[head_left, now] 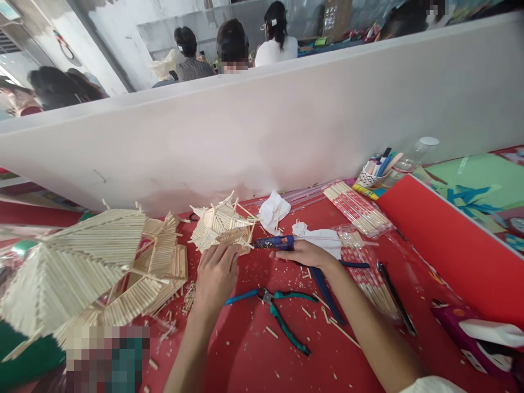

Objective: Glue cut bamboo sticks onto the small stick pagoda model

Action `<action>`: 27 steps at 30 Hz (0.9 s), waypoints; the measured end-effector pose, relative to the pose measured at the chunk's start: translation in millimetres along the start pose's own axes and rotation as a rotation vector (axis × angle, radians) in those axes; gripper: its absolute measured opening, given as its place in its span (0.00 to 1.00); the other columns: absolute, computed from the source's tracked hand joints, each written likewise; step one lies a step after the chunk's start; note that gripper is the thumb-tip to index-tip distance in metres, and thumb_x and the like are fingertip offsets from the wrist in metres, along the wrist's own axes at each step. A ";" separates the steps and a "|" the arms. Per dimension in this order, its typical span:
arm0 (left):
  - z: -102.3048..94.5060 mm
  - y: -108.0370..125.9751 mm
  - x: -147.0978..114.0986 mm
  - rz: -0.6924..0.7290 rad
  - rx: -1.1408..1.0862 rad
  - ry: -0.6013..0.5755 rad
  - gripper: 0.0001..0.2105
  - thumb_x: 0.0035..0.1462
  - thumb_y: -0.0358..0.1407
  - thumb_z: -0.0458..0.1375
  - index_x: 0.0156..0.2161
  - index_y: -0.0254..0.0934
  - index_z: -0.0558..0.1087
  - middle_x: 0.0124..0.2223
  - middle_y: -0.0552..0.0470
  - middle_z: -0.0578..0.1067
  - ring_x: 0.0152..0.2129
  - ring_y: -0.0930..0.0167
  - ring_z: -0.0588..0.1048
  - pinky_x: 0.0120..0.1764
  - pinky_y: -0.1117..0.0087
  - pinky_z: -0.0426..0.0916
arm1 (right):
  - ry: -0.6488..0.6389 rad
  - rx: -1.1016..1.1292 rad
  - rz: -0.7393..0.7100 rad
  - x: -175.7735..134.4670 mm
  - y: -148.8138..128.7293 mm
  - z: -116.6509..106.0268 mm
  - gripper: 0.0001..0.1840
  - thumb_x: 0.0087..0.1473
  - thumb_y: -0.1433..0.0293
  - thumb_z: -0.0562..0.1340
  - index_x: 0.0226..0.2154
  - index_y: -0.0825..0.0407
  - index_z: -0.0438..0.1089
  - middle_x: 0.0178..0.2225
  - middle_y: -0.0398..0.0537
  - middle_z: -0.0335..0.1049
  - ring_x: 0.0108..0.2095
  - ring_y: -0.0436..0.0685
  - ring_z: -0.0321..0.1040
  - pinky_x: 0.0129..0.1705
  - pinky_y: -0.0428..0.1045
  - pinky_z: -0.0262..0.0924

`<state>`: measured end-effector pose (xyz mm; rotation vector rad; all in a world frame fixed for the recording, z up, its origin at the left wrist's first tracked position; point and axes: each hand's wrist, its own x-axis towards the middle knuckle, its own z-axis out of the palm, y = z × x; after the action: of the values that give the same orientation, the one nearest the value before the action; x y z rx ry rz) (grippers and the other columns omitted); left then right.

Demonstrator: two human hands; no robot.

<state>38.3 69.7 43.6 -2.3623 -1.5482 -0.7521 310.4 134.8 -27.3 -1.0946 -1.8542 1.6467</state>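
A small stick structure (221, 226), built of thin pale wooden sticks, sits on the red table (245, 349) near the white partition wall (262, 120). The left hand (216, 273) rests against its near edge, fingers curled onto the sticks. Just to the right, the right hand (305, 252) grips a blue glue gun (273, 242), fingers wrapped around its body, with the nozzle pointing left and touching the right side of the structure.

Nearer, between the two forearms, teal-handled pliers (278, 311) lie open on the table among scattered stick offcuts. Beyond the right hand lie crumpled white tissue (273, 210) and two clear packets of sticks (358, 207). Far right, a patterned cup of pens (374, 172) stands beside a clear plastic bottle (409, 158) lying tilted. To the left, a much larger stick model (82, 267) with sloped roofs covers the table's near left part. Other people sit beyond the partition.
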 end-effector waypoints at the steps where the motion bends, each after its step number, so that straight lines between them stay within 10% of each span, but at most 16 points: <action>1: -0.1 0.1 -0.2 -0.006 -0.001 -0.005 0.05 0.66 0.28 0.56 0.42 0.39 0.74 0.38 0.51 0.80 0.37 0.66 0.76 0.44 0.65 0.67 | 0.004 0.032 0.016 -0.1 -0.7 -0.7 0.26 0.55 0.47 0.66 0.42 0.53 0.79 0.39 0.49 0.80 0.37 0.57 0.73 0.42 0.52 0.66; 13: 4.9 -3.7 -3.0 -0.010 -0.032 0.003 0.10 0.63 0.25 0.56 0.43 0.40 0.75 0.41 0.49 0.81 0.40 0.65 0.77 0.45 0.64 0.69 | -0.009 0.510 0.041 10.7 -12.7 23.1 0.24 0.50 0.50 0.71 0.30 0.56 0.74 0.23 0.43 0.72 0.20 0.47 0.55 0.26 0.46 0.53; 27: 6.6 -1.0 0.2 0.001 -0.036 0.039 0.08 0.64 0.27 0.57 0.44 0.39 0.76 0.41 0.49 0.80 0.39 0.65 0.75 0.46 0.65 0.68 | -0.003 0.646 0.069 12.6 -1.4 22.4 0.22 0.48 0.54 0.73 0.31 0.56 0.72 0.28 0.48 0.76 0.18 0.44 0.53 0.27 0.46 0.58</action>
<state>39.5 73.2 38.1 -2.3590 -1.5306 -0.8277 285.6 130.7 -32.9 -0.8672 -1.1423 2.0699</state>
